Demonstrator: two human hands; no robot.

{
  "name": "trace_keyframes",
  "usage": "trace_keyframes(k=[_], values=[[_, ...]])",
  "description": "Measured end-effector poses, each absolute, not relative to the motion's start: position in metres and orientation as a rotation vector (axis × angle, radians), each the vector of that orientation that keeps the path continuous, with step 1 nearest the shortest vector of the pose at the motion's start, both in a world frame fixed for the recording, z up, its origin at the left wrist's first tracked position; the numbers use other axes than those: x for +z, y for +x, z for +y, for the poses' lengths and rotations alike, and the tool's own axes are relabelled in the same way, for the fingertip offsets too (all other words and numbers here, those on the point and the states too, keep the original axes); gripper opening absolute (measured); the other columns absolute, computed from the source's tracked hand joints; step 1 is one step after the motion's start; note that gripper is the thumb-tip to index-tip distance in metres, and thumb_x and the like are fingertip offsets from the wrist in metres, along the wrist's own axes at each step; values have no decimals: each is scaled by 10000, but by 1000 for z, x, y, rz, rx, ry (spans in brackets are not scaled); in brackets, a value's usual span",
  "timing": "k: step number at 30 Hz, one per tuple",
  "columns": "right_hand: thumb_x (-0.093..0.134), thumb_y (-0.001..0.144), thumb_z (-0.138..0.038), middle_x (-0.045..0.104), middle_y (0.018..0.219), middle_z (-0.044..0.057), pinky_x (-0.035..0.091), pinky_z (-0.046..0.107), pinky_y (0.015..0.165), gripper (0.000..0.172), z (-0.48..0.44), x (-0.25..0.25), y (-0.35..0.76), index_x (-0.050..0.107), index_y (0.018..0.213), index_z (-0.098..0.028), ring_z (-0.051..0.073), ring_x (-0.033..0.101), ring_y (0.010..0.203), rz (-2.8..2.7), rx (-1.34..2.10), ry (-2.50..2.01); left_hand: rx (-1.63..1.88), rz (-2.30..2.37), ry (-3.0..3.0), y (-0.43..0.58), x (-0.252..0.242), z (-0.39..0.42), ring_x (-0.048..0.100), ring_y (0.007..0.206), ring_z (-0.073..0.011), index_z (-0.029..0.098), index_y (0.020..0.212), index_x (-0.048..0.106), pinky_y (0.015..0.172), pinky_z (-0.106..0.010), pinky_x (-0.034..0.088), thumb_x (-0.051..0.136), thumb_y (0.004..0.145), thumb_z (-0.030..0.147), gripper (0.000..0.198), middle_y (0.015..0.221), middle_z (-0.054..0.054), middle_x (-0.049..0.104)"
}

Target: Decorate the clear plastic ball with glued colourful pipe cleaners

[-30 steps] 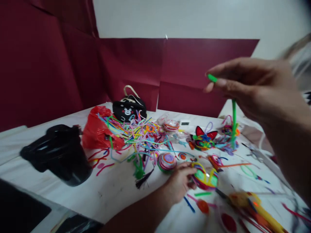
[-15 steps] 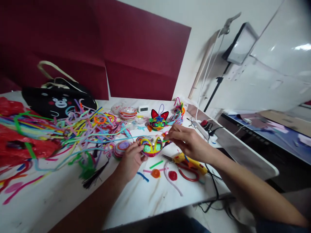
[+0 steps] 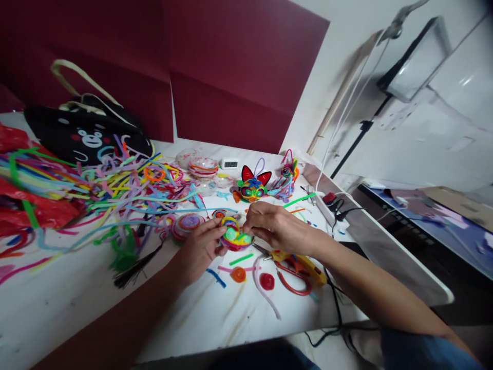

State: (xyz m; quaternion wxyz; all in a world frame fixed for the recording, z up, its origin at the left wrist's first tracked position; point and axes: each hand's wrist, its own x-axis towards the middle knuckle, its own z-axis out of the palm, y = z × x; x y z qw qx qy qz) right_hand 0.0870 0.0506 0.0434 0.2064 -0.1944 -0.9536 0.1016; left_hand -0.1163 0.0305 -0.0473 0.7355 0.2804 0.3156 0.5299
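Note:
My left hand (image 3: 202,248) grips a small round ornament (image 3: 233,243) wound with yellow, red and purple pipe cleaner, with pale green patches on its front. The fingers of my right hand (image 3: 275,228) are pinched at the ornament's right side, with a short green pipe cleaner piece (image 3: 241,237) poking out against its front. My right fingertips hide part of the ornament. Just below lies another short green piece (image 3: 241,259), beside an orange coil (image 3: 239,275) and a red coil (image 3: 267,281). Red-handled scissors (image 3: 295,281) and a yellow glue gun (image 3: 304,264) rest under my right wrist.
Behind stands a finished mask-like ornament (image 3: 253,191) with red ears. A heap of pipe cleaners (image 3: 127,180) spreads to the left, before a black bag (image 3: 73,139). A wound disc (image 3: 188,226) is near my left hand. A power strip (image 3: 331,210) with cables lies right.
My right hand has moved left and down from beside the ornament onto its front, bringing the green piece against it. The camera view has tilted slightly. My left hand keeps its hold.

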Motion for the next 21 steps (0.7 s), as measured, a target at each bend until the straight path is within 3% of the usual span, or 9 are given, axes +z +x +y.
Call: trace_keyframes(k=[14, 21], values=[[576, 837, 16, 618, 830, 69, 425, 260, 740, 176, 62, 54, 71, 688, 844, -120, 170, 571, 791, -2882, 325, -560, 1125, 742, 626, -118, -48, 31, 598, 669, -109, 171, 833, 714, 506, -184, 401, 870, 630, 229, 263, 808, -10, 660], [539, 790, 33, 619, 804, 41, 403, 246, 711, 188, 66, 59, 67, 608, 817, -140, 150, 534, 746, -2910, 393, -608, 1090, 759, 665, -117, -42, 29, 567, 655, -101, 171, 845, 722, 526, -193, 388, 857, 644, 242, 253, 817, -15, 660]])
